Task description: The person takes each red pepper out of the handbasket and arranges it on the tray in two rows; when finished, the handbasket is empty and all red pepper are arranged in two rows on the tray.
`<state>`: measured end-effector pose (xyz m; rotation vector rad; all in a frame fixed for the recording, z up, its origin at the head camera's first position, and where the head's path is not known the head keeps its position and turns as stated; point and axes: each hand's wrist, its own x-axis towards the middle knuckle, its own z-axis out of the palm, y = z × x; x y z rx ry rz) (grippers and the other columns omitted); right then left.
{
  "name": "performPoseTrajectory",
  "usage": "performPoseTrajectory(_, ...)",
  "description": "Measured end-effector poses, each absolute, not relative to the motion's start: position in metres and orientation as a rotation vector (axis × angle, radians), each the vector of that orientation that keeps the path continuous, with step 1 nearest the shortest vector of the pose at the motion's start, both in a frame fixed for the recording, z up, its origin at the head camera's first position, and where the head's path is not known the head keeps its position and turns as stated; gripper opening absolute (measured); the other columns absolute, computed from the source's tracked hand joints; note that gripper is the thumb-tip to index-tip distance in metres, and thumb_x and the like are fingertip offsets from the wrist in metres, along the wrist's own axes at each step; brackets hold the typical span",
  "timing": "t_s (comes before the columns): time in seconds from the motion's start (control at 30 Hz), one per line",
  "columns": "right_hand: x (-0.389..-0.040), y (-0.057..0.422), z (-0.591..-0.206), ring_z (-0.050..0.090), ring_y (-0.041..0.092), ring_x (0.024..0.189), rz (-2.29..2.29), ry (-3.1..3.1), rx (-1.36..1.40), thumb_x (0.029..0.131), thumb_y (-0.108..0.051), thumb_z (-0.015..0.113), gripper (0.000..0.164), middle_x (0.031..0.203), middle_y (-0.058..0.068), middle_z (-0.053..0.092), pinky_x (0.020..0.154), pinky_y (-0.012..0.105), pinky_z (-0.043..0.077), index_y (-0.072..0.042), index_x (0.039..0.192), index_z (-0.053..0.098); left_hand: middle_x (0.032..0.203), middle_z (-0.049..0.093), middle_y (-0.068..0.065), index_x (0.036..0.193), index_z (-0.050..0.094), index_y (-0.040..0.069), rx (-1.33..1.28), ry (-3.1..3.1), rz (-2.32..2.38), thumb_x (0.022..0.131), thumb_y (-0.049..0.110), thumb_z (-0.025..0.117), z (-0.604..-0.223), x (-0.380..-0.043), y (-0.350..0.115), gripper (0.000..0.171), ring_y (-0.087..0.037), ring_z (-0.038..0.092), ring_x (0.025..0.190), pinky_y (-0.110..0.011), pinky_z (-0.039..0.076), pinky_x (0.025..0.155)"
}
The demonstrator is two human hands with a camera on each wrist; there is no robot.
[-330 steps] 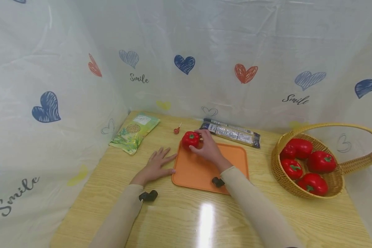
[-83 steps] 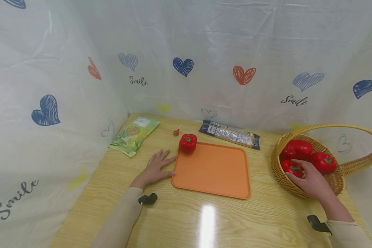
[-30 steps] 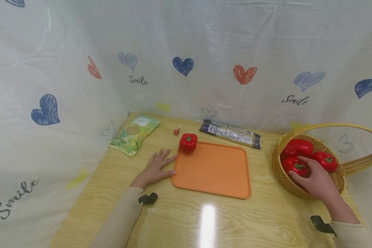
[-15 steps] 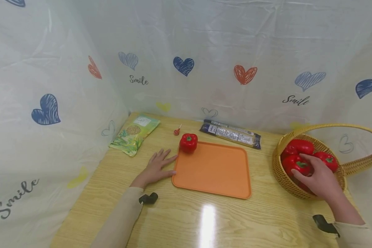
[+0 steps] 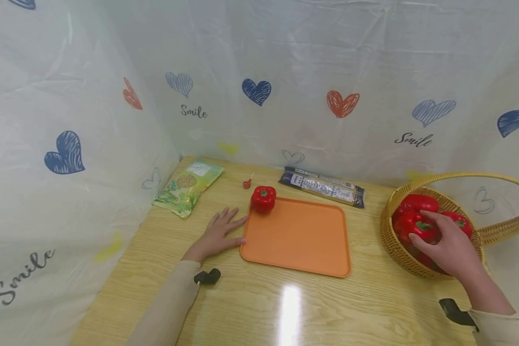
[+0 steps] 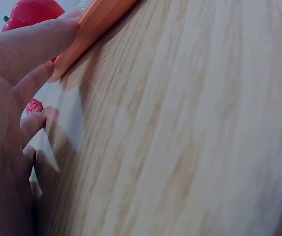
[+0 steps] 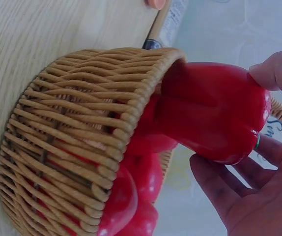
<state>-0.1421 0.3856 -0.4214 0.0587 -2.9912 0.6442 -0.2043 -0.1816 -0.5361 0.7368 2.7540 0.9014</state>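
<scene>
Fingers (image 5: 235, 224) of the left hand (image 5: 214, 236) spread mid-frame in the head view, touching a tray (image 5: 300, 240) bearing one pepper (image 5: 263, 201); far right, the right hand (image 5: 454, 252) grips another pepper (image 5: 408, 228). Left wrist view: thumb (image 6: 38, 44) meets tray, upper left. Right wrist view: gripped pepper, upper right, partly inside a wicker basket (image 7: 92, 108) of peppers (image 7: 120, 202).

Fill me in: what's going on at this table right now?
A person's right hand grips a red pepper at the mouth of the wicker basket, where more peppers lie. The left hand rests with spread fingers, touching the edge of the orange tray. One other pepper sits at the tray's far left corner.
</scene>
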Motion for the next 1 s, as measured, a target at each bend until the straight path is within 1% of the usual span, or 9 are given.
performPoseTrajectory(0.33, -0.141, 0.380, -0.414, 0.045, 0.058, 0.112, 0.643, -2.977, 0.098, 0.088, -0.032, 0.080, 0.079, 0.135, 0.038, 0.043, 0.081, 0.075, 0.049, 0.005, 0.146, 0.042, 0.168, 0.020, -0.014, 0.157, 0.041, 0.025, 0.705, 2.745, 0.876, 0.094, 0.052, 0.067, -0.536, -0.204, -0.181, 0.073, -0.040, 0.001, 0.156, -0.058, -0.003, 0.123)
performPoseTrajectory(0.5, -0.142, 0.374, -0.409, 0.045, 0.057, 0.113, 0.633, -2.971, 0.119, 0.089, -0.034, 0.079, 0.078, 0.136, 0.038, 0.043, 0.082, 0.076, 0.048, 0.004, 0.147, 0.042, 0.167, 0.021, -0.016, 0.156, 0.043, 0.023, 0.730, 2.750, 0.886, 0.094, 0.050, 0.068, -0.534, -0.204, -0.181, 0.072, -0.043, 0.002, 0.155, -0.061, -0.002, 0.122)
performPoseTrajectory(0.6, -0.141, 0.369, -0.406, 0.047, 0.055, 0.112, 0.636, -2.973, 0.132, 0.089, -0.035, 0.079, 0.078, 0.136, 0.036, 0.044, 0.081, 0.075, 0.047, 0.003, 0.147, 0.042, 0.168, 0.021, -0.016, 0.157, 0.043, 0.023, 0.725, 2.749, 0.887, 0.095, 0.050, 0.068, -0.535, -0.204, -0.181, 0.072, -0.042, 0.002, 0.155, -0.060, -0.003, 0.122)
performPoseTrajectory(0.73, -0.140, 0.363, -0.405, 0.048, 0.052, 0.111, 0.653, -2.957, 0.181, 0.089, -0.031, 0.080, 0.076, 0.135, 0.034, 0.047, 0.081, 0.075, 0.047, 0.003, 0.146, 0.044, 0.168, 0.019, -0.014, 0.157, 0.042, 0.024, 0.712, 2.742, 0.886, 0.095, 0.051, 0.068, -0.536, -0.204, -0.181, 0.073, -0.040, 0.001, 0.155, -0.058, -0.004, 0.123)
performPoseTrajectory(0.83, -0.140, 0.359, -0.404, 0.048, 0.052, 0.113, 0.653, -2.935, 0.221, 0.088, -0.027, 0.080, 0.073, 0.135, 0.034, 0.048, 0.082, 0.075, 0.045, 0.004, 0.144, 0.046, 0.169, 0.019, -0.013, 0.158, 0.041, 0.025, 0.707, 2.739, 0.878, 0.095, 0.051, 0.068, -0.536, -0.204, -0.182, 0.073, -0.040, 0.000, 0.156, -0.057, -0.004, 0.123)
performPoseTrajectory(1.0, -0.141, 0.351, -0.402, 0.045, 0.055, 0.118, 0.659, -2.966, 0.196, 0.086, -0.030, 0.082, 0.077, 0.139, 0.034, 0.045, 0.085, 0.078, 0.044, 0.001, 0.146, 0.045, 0.168, 0.020, -0.014, 0.158, 0.041, 0.025, 0.715, 2.745, 0.874, 0.095, 0.052, 0.067, -0.537, -0.205, -0.182, 0.074, -0.041, 0.001, 0.155, -0.059, -0.003, 0.123)
